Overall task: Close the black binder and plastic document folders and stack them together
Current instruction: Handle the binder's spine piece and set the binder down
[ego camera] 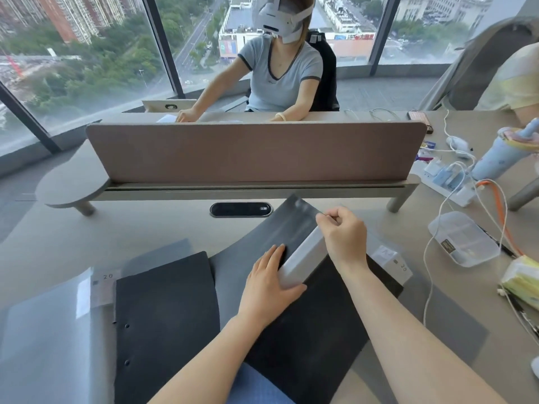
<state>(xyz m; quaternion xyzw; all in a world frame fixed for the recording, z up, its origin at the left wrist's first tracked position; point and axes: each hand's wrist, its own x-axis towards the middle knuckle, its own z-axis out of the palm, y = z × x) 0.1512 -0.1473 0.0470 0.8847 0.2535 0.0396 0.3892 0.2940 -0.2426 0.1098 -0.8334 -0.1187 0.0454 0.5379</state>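
left hand (269, 282): flat, fingers spread, pressing down beside the glossy grey spine strip (303, 263) of the matte black binder (309, 339)
right hand (344, 237): closed, pinching the far edge of the binder's raised black cover flap (287, 225)
binder: centre-right of desk, part open, angled, near corner past the desk edge
other folders: second flat black folder with punched holes (166, 322) to its left; translucent grey plastic document folder (49, 325) at far left, another translucent sheet (408, 272) under the binder's right side
risk: flap may slip from the pinch; binder may skid on the slick plastic under it, I'd guess
surface: smooth beige desk (145, 225), mauve divider panel (250, 150), clear lidded box (463, 237) and white cables (437, 228) close at right
room: high-rise office, glass wall, another person seated opposite
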